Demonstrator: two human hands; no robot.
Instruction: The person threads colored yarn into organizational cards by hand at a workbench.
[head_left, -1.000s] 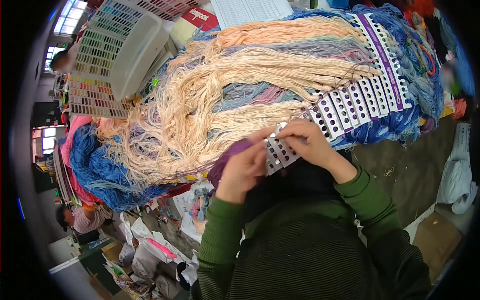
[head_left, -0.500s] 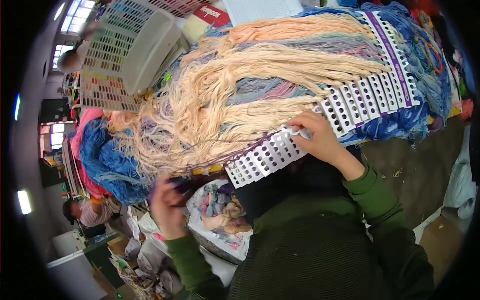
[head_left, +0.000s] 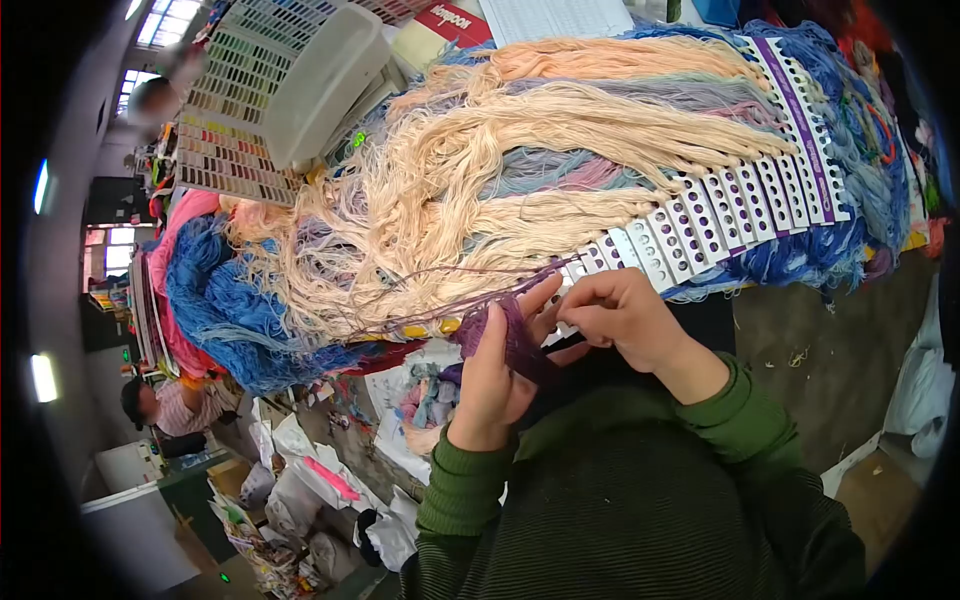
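A bundle of dark purple thread [head_left: 515, 340] is in my left hand [head_left: 490, 385], with thumb and fingers wrapped round it. Close beside it, my right hand [head_left: 620, 320] is pinched at the near end of the white punched cards [head_left: 645, 250]; what lies between its fingertips is too small to make out. Purple strands run leftward from the cards over the cream thread [head_left: 430, 200]. More cards, one with a purple stripe [head_left: 795, 130], hold cream, peach and bluish thread ends at the right.
Blue yarn [head_left: 220, 310] hangs at the table's left end, near a colour chart [head_left: 230, 145] and a clear plastic bin [head_left: 325, 90]. Small skeins [head_left: 430, 395] lie on a white bag below the table edge. A person [head_left: 175, 405] is in the left background.
My left hand has moved right and up with the purple thread, to beside my right hand. The right hand has shifted slightly down, and the near cards are now largely hidden. The view has shifted slightly.
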